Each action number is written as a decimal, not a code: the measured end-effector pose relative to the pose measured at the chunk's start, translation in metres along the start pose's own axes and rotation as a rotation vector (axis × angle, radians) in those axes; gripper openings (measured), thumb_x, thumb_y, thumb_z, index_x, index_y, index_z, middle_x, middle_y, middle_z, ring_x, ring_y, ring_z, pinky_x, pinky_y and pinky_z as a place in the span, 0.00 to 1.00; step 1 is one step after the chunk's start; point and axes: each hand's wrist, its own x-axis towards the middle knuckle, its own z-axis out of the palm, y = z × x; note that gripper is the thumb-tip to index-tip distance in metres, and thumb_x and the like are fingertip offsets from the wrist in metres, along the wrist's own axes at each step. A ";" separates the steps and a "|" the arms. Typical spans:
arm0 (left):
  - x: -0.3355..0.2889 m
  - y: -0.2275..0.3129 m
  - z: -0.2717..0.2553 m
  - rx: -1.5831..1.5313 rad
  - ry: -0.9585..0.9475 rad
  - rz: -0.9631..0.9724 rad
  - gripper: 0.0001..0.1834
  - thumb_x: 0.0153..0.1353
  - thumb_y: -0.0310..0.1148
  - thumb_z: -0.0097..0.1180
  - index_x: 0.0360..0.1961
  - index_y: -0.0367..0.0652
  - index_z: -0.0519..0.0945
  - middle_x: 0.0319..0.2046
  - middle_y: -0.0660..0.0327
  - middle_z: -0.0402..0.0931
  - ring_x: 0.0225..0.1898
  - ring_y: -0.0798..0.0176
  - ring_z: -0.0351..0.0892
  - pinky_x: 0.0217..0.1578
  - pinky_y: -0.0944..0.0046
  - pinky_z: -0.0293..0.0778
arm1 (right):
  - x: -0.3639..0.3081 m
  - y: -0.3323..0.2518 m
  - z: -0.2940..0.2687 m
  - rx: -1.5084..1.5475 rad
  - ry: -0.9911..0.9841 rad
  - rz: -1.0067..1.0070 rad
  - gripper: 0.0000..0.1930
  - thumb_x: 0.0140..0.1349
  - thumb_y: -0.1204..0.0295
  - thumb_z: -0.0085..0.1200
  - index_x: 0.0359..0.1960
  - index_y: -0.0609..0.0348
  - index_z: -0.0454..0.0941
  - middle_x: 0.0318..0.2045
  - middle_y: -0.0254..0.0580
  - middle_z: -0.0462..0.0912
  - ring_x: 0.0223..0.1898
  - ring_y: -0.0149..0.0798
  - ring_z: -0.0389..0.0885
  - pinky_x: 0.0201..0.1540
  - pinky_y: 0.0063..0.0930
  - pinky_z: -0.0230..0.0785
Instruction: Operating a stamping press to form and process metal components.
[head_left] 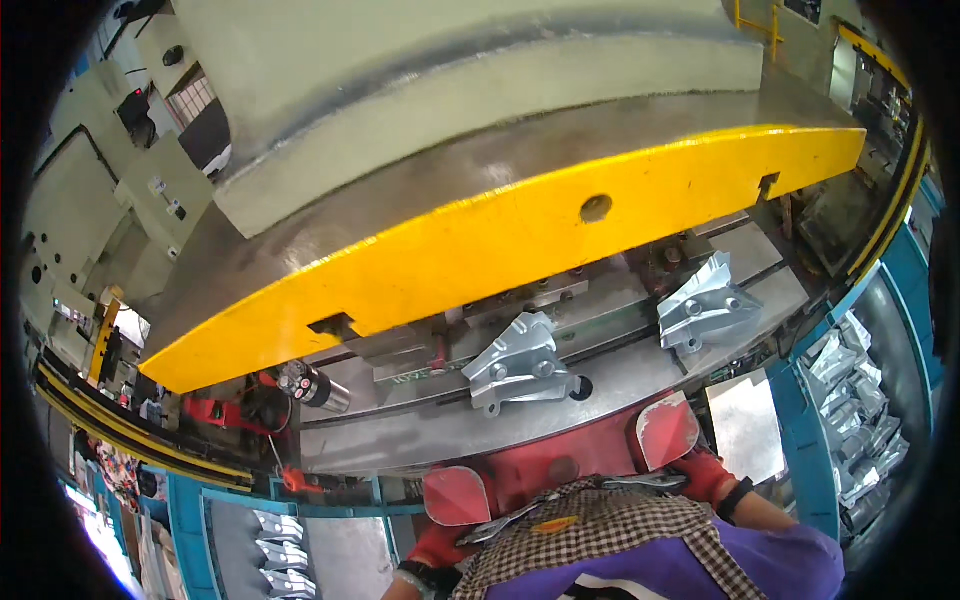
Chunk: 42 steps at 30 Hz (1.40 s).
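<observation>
My left hand (438,546), in a red glove, is at the left red rounded guard (454,497) of a red control console (565,440). A grey metal piece (503,524) lies against the apron beside it. My right hand (706,474), also red-gloved, reaches the right red guard (668,432); another grey metal piece (645,482) is next to it. The guards and apron hide the fingers of both hands, so I cannot tell whether they hold those pieces. Beyond the console, two stamped metal brackets (520,365) sit apart on the press bed (430,433).
A large press ram with a yellow front edge (480,240) hangs over the bed. A dark cylinder (312,386) stands at the bed's left. Several brackets (284,553) lie lower left; a blue bin (808,450) at right holds a heap. A metal sheet (745,425) lies right of the console.
</observation>
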 end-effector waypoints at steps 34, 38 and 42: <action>0.181 0.092 -0.108 -0.711 0.217 -0.005 0.21 0.66 0.48 0.42 0.47 0.42 0.74 0.23 0.71 0.69 0.19 0.77 0.62 0.19 0.75 0.59 | 0.047 -0.023 -0.017 1.218 0.249 0.213 0.32 0.59 0.39 0.39 0.41 0.58 0.75 0.27 0.32 0.76 0.28 0.26 0.74 0.32 0.22 0.66; 0.113 0.074 -0.064 -0.886 0.084 -0.247 0.23 0.66 0.49 0.42 0.49 0.42 0.73 0.28 0.71 0.70 0.26 0.78 0.66 0.24 0.76 0.61 | 0.050 -0.022 -0.013 1.152 0.297 0.082 0.30 0.61 0.42 0.40 0.42 0.58 0.75 0.26 0.32 0.75 0.27 0.26 0.72 0.30 0.21 0.65; 0.102 0.098 -0.044 -0.792 0.223 -0.140 0.20 0.67 0.43 0.43 0.52 0.41 0.71 0.33 0.70 0.71 0.33 0.77 0.68 0.32 0.77 0.66 | 0.051 -0.019 -0.014 1.340 0.277 0.142 0.25 0.64 0.50 0.41 0.45 0.60 0.73 0.29 0.34 0.77 0.28 0.28 0.74 0.32 0.23 0.67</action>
